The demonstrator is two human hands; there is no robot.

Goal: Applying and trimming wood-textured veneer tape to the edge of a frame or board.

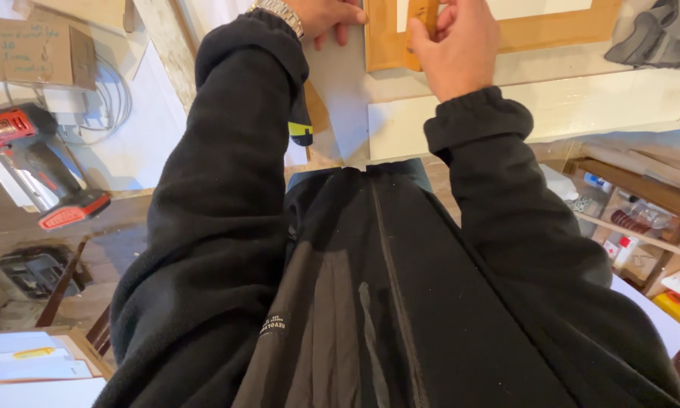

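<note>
The black jacket [400,302] fills most of the view, its two sleeves reaching up toward the top edge where the person's hands work on a white workbench [582,106]. On that bench lies a wooden frame [551,30], light brown and flat, with a pale panel inside it; it runs along the top of the picture, partly cut off by the edge. A grey sheet [340,83] lies just left of the frame, touching its left side.

To the left, on a lower white surface, a red and black cordless drill [37,166] lies on its side, near a coil of white cable [109,94] and a cardboard box [41,53]. To the right, wooden shelves [642,227] hold small bottles and packets too blurred to tell apart.

The right hand [457,45] rests on the frame with its fingers curled around a small wooden block [423,23], pinching it against the frame's left rail. The left hand [332,17] lies flat, fingers pressed down on the grey sheet at the frame's corner; it is partly out of view at the top, so how far it is spread cannot be told. A metal wristwatch [279,13] shows at the left cuff.
</note>
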